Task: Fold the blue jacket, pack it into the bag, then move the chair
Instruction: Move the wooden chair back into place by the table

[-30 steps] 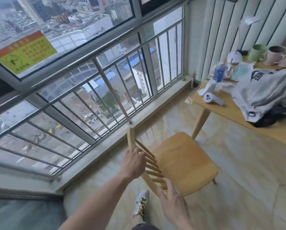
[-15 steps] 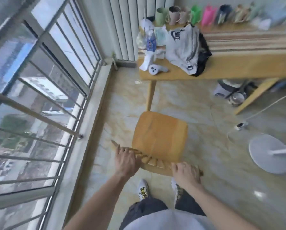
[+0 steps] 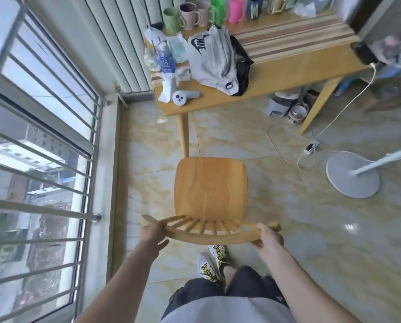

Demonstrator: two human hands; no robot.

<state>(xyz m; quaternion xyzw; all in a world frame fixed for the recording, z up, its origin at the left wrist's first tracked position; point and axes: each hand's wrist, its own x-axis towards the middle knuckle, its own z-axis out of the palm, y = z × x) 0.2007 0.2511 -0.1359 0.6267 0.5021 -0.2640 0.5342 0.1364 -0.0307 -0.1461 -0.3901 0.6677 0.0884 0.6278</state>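
A light wooden chair (image 3: 209, 185) with a spindle back stands on the tiled floor right in front of me, its seat facing the table. My left hand (image 3: 153, 234) grips the left end of the curved top rail. My right hand (image 3: 269, 238) grips the right end of the same rail. On the wooden table (image 3: 285, 76) beyond lies a white sports bag (image 3: 210, 59) with a black logo, with dark fabric bulging out at its right side. No blue jacket shows.
A barred window (image 3: 41, 159) runs along the left. The table carries several mugs (image 3: 191, 13), a water bottle (image 3: 165, 58) and a white handheld device (image 3: 185, 97). A table leg (image 3: 183, 134) stands just beyond the seat. A fan base (image 3: 353, 177), cables and a power strip (image 3: 311, 146) lie on the floor at right.
The view has swung from the window round to the table. The chair has turned to face the table, and my right hand went from reaching to gripping the top rail.
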